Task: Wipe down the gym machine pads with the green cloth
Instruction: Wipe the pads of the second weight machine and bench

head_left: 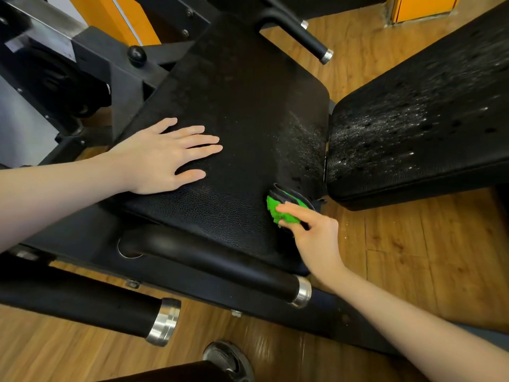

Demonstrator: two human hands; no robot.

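Green fuzzy cloth (283, 212), bunched small in the right hand (314, 232) at the black textured seat pad (234, 111) corner, may slip off the edge while the flat left hand (165, 158) braces.

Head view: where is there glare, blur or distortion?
Head view: glare on wet droplets across the back pad; motion blur on the floor beside the shoe; wide-angle bending at the edges; hands and green cloth sharp.

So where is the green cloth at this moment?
In the head view, the green cloth is at the lower right corner of the seat pad, held by the right hand, beside the gap to the wet back pad.
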